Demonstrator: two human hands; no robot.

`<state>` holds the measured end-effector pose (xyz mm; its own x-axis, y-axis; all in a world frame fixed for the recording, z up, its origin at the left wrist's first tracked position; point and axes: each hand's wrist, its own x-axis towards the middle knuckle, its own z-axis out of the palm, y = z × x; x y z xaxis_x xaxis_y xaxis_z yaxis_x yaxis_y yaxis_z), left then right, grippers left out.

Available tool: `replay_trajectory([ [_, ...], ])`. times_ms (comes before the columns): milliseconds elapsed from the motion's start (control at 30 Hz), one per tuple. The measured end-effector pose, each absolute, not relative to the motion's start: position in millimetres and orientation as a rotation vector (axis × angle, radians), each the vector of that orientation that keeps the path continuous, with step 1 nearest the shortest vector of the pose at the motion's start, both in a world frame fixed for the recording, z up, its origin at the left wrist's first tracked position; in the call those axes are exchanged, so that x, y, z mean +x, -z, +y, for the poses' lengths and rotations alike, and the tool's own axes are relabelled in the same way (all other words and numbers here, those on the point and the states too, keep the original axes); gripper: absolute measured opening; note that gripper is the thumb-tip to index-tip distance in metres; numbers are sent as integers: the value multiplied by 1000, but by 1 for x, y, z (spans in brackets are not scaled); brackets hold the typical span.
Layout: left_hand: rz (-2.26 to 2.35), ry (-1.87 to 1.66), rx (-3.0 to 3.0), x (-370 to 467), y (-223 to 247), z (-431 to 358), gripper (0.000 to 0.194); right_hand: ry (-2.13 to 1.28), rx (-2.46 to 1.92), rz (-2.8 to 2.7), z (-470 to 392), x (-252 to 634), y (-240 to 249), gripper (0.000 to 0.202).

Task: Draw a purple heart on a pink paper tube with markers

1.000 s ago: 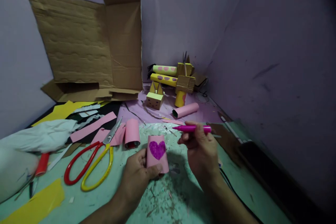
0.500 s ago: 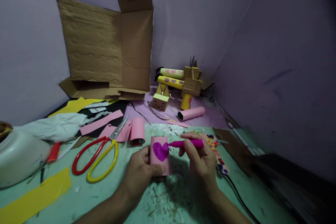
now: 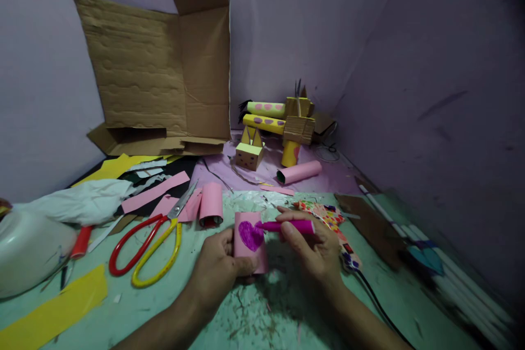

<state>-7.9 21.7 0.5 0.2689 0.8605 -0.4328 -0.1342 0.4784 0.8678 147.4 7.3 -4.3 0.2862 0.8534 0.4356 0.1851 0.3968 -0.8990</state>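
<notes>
Left hand (image 3: 217,265) is clamped on the lower part of a pink tube (image 3: 251,254), thumb across its front; right hand (image 3: 318,254) pinches a magenta marker (image 3: 293,227). Clutter around me: scissors (image 3: 177,212), handles towards me, left of the left hand; second pink tube (image 3: 211,202) upright just past them; yellow strip (image 3: 57,306) and white container (image 3: 33,254) further left. My right hand partly covers a colorfully patterned strip (image 3: 349,254), black cable (image 3: 373,295) running from it beside my forearm. Brown board (image 3: 369,229) and blurred white rods (image 3: 459,292) lie right of that. Back of the table: eared box (image 3: 249,156), pink roll (image 3: 299,172) on its side, big opened cardboard (image 3: 147,65) at left. Held tube's long axis runs near vertical in view, magenta heart facing me, heart's point down; can't tell if its base touches the table. Marker lies near horizontal, tip left, on the heart's upper right lobe. Tube sits between my hands, right of the left palm, against fingers and thumb.
</notes>
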Motion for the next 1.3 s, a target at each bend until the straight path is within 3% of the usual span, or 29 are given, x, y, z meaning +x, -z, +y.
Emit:
replay_trajectory([
  [1300, 1048, -813, 894, -8, -2, 19, 26, -619, -1021, -1347, 9, 146, 1, 7],
])
